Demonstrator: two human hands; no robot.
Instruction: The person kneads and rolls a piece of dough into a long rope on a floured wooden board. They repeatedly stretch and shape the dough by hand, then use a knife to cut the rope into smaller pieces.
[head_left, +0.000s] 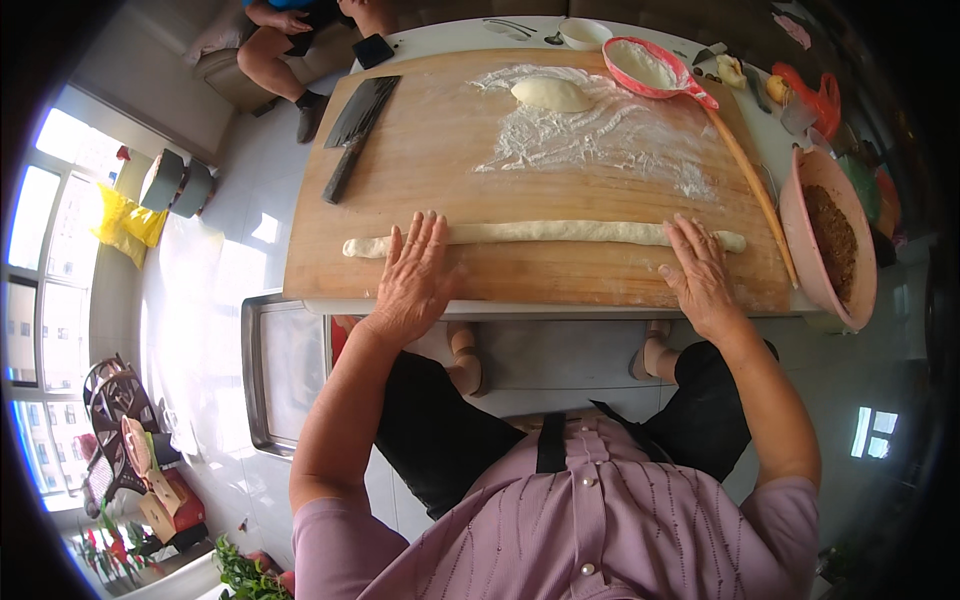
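Note:
A long rope of dough (555, 232) lies crosswise near the front of a wooden board (442, 180). My left hand (415, 274) rests flat over the rope near its left end, fingers pointing away from me. Toward the other end, my right hand (697, 266) lies over it with the thumb spread out. Both ends of the rope show beyond my hands. Farther back, an oval lump of dough (551, 94) sits on scattered white flour (570, 139). Neither hand grasps anything.
A black cleaver (363, 120) lies at the board's left. A red-rimmed scoop of flour (645, 67) and a wooden rolling pin (754, 191) are on the right, beside a pink bowl of brown filling (795, 195). A metal tray (289, 367) stands below left. Another person's leg (266, 64) shows behind.

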